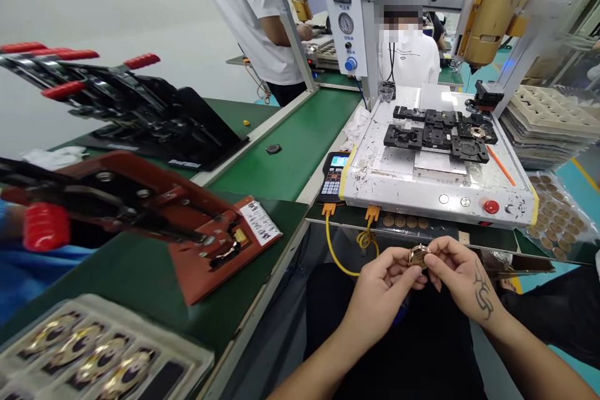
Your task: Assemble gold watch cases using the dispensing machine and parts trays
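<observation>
Just in front of the machine bench, above my lap, I hold a small round gold watch case (419, 255) between both hands. My left hand (382, 287) pinches its left side with thumb and fingers. On the opposite side, the thumb and fingers of my right hand (454, 272) press against the case. Its far face is hidden from me. Beyond the hands, black fixture blocks (435, 131) sit on the white machine bed (375, 169), and a gold round part (478, 132) rests in one at the right.
At left stand a brown toggle press (187, 250) and black presses with red handles (140, 106). A tray of gold watch cases (187, 350) lies at lower left. A keypad controller (334, 178), an orange stick (501, 165) and stacked trays (548, 112) surround the machine. Two people are beyond.
</observation>
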Tool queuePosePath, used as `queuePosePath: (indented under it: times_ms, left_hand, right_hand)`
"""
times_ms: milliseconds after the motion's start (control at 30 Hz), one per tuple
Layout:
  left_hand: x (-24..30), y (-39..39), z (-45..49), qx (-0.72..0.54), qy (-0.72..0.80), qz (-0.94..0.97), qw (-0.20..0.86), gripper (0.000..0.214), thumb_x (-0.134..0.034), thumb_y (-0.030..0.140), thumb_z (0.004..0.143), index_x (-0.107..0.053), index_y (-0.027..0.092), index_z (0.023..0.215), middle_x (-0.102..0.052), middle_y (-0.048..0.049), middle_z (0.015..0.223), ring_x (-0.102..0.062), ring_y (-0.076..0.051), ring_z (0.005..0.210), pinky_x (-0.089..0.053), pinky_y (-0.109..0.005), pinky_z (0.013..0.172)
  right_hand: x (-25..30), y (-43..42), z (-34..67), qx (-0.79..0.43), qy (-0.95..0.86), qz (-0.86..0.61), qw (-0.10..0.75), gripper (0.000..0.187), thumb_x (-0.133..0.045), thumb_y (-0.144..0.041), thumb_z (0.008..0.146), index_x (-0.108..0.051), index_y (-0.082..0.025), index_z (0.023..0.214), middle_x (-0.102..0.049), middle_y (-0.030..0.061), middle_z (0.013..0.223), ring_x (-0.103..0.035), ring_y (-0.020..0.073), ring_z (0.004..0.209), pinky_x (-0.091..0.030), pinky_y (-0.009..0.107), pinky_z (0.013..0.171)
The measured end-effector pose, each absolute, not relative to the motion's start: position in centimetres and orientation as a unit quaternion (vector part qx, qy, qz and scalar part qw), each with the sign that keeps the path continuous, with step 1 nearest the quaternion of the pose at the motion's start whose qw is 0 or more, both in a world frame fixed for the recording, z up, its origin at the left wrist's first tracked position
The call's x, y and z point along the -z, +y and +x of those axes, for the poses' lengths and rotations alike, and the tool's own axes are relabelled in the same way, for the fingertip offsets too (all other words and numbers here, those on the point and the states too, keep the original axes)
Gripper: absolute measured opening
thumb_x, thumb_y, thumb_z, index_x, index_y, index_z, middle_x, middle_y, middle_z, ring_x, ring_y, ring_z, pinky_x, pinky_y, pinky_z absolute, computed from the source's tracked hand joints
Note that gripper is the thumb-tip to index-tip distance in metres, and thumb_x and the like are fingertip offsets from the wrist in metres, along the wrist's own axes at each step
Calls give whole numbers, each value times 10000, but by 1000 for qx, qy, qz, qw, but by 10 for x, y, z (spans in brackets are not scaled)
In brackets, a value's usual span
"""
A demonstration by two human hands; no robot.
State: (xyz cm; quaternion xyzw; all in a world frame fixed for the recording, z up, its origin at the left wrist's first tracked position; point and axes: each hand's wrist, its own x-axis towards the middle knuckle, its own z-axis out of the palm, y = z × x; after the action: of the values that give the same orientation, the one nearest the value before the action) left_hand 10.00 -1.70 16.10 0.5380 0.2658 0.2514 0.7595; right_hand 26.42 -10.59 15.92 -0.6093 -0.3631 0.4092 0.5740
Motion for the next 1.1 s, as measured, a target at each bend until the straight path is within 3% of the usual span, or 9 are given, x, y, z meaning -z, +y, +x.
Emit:
queuePosePath:
  times_ms: [100,600,1100]
  left_hand:
    - [-163,-18,98,-256,280,554,741,224,-766,354,975,-741,150,1064,-781,-55,883,-756,-176,800,-635,-288,782]
    - [-176,-19,91,-272,297,638,656,250,-677,379,1025,-755,150,1088,-748,-56,842,-716,-170,713,-586,-274,691]
    - [-171,-19,91,-277,304,678,609,280,-641,409,1043,-758,155,1054,-751,-67,836,-723,-181,703,-569,-267,661]
  right_hand:
    - [-157,-105,258,-422,-353,-597,584,387,-787,-579,956,-713,-203,1012,-670,-3,783,-589,121,578,-513,243,513]
    - [-168,-107,248,-393,-383,-608,574,292,-770,-513,982,-740,-225,1015,-719,18,836,-611,146,643,-554,275,601]
    - [-162,-104,245,-389,-373,-602,589,354,-787,-576,954,-705,-232,933,-721,18,817,-619,152,640,-550,277,604]
